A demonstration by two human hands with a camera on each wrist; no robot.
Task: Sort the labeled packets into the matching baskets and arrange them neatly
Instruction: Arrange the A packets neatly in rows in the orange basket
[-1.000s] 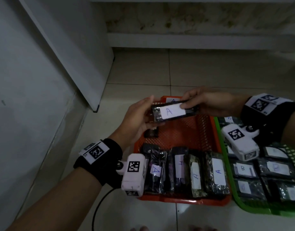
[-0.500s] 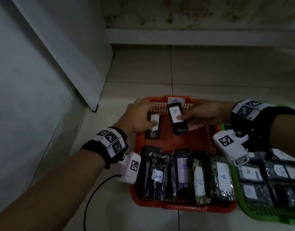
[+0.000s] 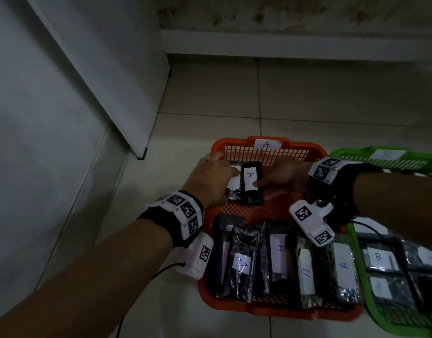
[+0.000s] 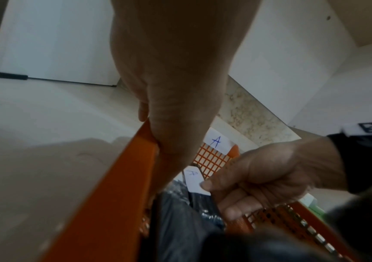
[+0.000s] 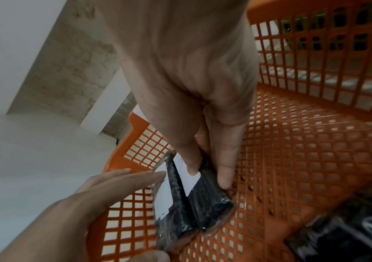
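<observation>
Floor-set orange basket: right hand pinches the A packet; left hand seemingly flat alongside.

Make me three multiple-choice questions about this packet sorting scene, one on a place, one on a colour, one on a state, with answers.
1. Where does the packet under the right hand lie?
A. far end of the orange basket
B. green basket
C. floor

2. What colour is the basket with the B packet?
A. blue
B. green
C. orange

3. How is the left hand?
A. fist in the air
B. straight fingers on a packet
C. gripping a cable

Answers: 1 A, the A packet lies near the orange basket far wall. 2 B, green basket rim surrounds it. 3 B, fingers lie flat against the neighbouring packet.
</observation>
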